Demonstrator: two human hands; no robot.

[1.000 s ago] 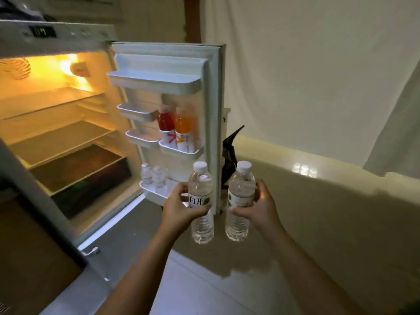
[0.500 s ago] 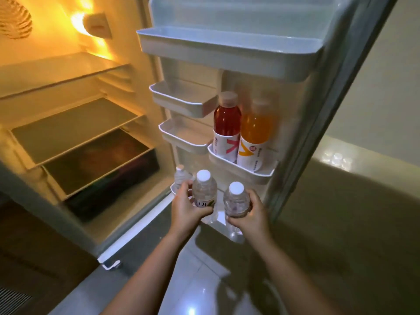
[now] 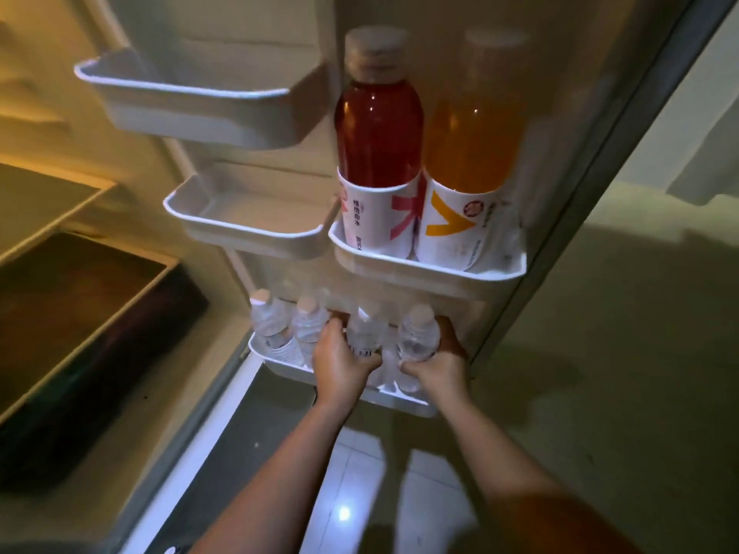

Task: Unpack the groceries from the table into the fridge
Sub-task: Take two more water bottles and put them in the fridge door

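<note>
The left hand [image 3: 342, 359] and right hand [image 3: 438, 363] each hold a water bottle [image 3: 366, 333] inside the bottom door shelf [image 3: 280, 363]. Releasing before the bottles stand flat may tip them against the two neighbour bottles [image 3: 276, 321].

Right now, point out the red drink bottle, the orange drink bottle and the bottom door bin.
red drink bottle [image 3: 378, 137], head view, red body.
orange drink bottle [image 3: 474, 141], head view, orange body.
bottom door bin [image 3: 276, 359], head view, front rim.
</note>
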